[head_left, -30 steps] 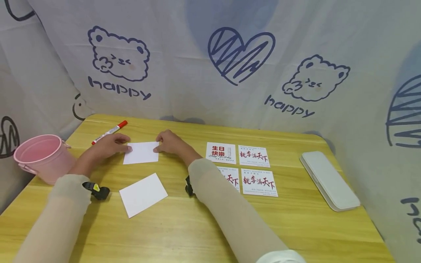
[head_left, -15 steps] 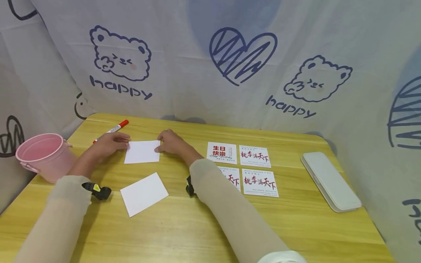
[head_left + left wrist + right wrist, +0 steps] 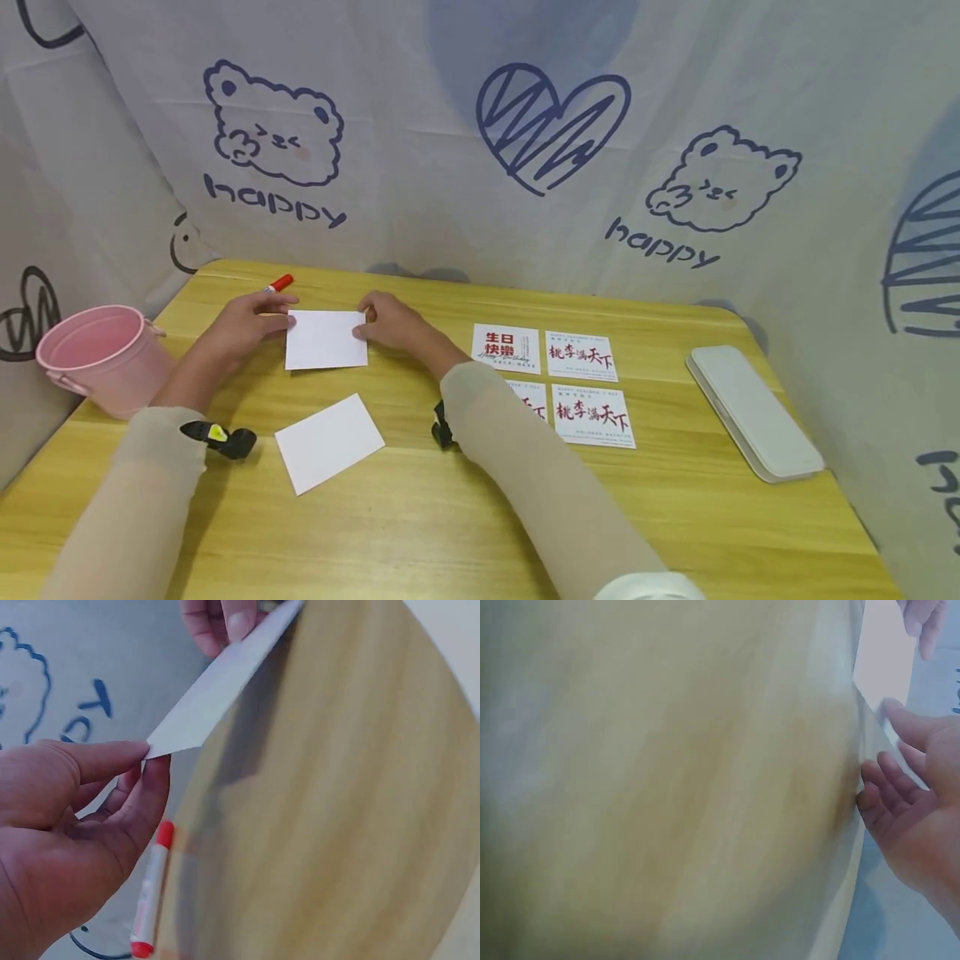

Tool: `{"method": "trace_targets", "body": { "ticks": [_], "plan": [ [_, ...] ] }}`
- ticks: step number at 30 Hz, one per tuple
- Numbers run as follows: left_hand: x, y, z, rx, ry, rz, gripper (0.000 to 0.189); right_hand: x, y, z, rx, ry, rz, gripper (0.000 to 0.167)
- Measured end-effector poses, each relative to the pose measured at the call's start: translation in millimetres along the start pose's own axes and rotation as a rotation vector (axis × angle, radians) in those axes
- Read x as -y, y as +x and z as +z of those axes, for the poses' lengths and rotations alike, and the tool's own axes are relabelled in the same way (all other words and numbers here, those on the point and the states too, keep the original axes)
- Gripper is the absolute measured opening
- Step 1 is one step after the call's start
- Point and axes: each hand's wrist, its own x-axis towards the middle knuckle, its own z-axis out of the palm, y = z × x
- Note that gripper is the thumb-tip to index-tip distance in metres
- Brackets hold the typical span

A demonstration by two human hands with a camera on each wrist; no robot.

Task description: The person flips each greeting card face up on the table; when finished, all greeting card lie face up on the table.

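Note:
Both hands hold one blank white card (image 3: 327, 340) by its opposite short sides, above the far left part of the table. The left hand (image 3: 246, 329) pinches its left edge between thumb and fingers; the left wrist view shows this pinch on the card's corner (image 3: 217, 686). On the other side the right hand (image 3: 393, 321) grips the right edge, thumb on the face, with its lower fingers loosely curled in the right wrist view. A second blank white card (image 3: 330, 443) lies slanted on the table nearer the person.
A red-capped marker (image 3: 280, 283) lies behind the left hand. The pink bucket (image 3: 97, 354) stands at the left edge. Several printed cards (image 3: 594, 415) lie right of the right forearm, one partly hidden by it. A white case (image 3: 752, 412) rests at the right on the wooden table (image 3: 420, 517).
The held card has risen slightly off the table and tilted up toward the person, both hands moving with it. The left hand now covers more of the marker.

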Motion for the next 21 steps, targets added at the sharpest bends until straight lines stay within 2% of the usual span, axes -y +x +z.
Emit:
{"method": "trace_targets", "body": {
  "ticks": [4, 8, 12, 16, 21],
  "plan": [
    [-11.7, -6.5, 1.8, 0.012, -0.079, 0.029, 0.051, 0, -13.8, -13, -0.061, 0.195, -0.068, 0.026],
    [-28.1, -17.0, 8.5, 0.024, -0.144, 0.052, 0.053, 0, -36.8, -35, -0.098, 0.372, -0.125, 0.025],
    [-49.7, -29.9, 20.7, 0.045, -0.175, 0.123, 0.052, -5, -65.1, -59, -0.124, 0.383, -0.167, 0.029],
    [-74.0, -39.9, 35.4, 0.092, -0.199, 0.202, 0.049, -15, -98.5, -79, -0.172, 0.380, -0.209, 0.028],
    [-98.7, -47.7, 58.5, 0.161, -0.192, 0.215, 0.044, -30, -142.5, -91, -0.231, 0.446, -0.207, 0.027]
  ]
}}
